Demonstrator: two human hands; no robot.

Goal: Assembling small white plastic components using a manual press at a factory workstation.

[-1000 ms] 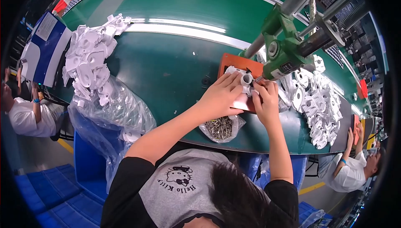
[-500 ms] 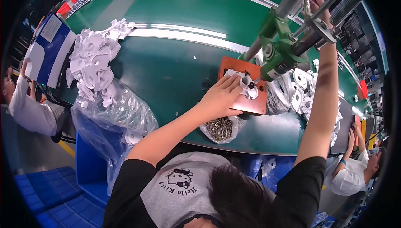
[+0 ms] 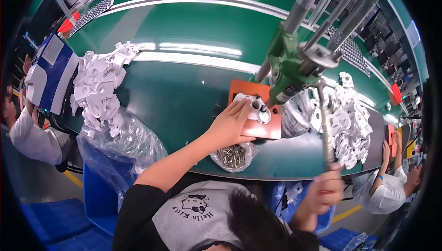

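My left hand (image 3: 229, 123) lies with outstretched fingers on a white plastic part (image 3: 263, 117), its thumb apart, pointing toward the near edge of the plate. That part sits on the orange base plate (image 3: 262, 132) of a green hand press (image 3: 288, 77), whose head comes down close over it. At the lower right, my right hand (image 3: 326, 190) is closed round the end of the press's long metal lever (image 3: 324, 122), slightly blurred by motion. Just below my left hand stands a clear plastic bag (image 3: 251, 155) of small metal pins or screws.
White plastic parts (image 3: 99, 90) are heaped at left over a clear bag (image 3: 138, 133), and another pile (image 3: 352, 126) lies right of the press. A blue-and-white machine (image 3: 53, 74) stands far left. Blue bins (image 3: 99, 196) are below the bench. People sit at both sides.
My right hand has come down from the top of the press to the near edge, swinging the lever with it. My left hand stays on the white part. The view has shifted slightly.
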